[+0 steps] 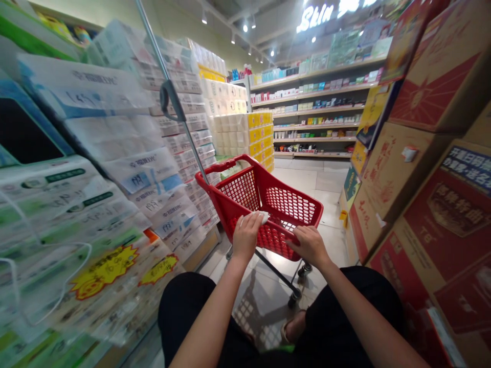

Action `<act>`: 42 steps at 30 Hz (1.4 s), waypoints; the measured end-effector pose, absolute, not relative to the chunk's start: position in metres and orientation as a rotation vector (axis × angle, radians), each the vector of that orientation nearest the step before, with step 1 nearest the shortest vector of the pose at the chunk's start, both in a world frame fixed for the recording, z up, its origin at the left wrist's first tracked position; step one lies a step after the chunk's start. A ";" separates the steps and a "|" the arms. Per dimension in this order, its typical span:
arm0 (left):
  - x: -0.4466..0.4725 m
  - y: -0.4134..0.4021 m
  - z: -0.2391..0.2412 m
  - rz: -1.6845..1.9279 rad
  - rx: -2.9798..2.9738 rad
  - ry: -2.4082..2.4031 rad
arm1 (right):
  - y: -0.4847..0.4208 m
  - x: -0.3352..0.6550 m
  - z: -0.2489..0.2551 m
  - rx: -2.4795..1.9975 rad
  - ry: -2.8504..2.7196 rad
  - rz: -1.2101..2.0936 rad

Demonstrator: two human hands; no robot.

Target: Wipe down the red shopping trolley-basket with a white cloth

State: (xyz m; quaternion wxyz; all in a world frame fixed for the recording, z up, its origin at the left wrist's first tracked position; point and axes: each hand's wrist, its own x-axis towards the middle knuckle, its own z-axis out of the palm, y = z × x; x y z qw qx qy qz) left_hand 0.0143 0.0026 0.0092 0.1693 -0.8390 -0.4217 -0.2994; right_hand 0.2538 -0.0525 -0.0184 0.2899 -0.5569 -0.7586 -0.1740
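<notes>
A small red shopping cart (282, 197) with a perforated plastic basket stands right in front of my knees. My left hand (247, 235) is closed over the basket's near rim, with a white wipe or tissue (264, 216) showing beyond its fingertips. Farther right along that same rim, my right hand (308, 243) has its fingers curled round the edge. From the cart's handle end at the left rises a slanted metal pole (194, 140) with a dark plastic loop (171, 102) on it. The visible part of the basket's inside shows only its red lattice.
Packs of tissue paper (134, 168) are stacked high on the left, with yellow price signs (103, 271) and a white cable (90, 255). Cardboard cartons (399, 168) line the right side. Shelves of boxed goods (318, 97) stand at the back, beyond the tiled floor (326, 181).
</notes>
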 end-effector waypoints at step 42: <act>0.026 -0.001 0.005 -0.788 -2.314 -1.273 | -0.053 0.318 0.002 -1.437 -2.235 -0.306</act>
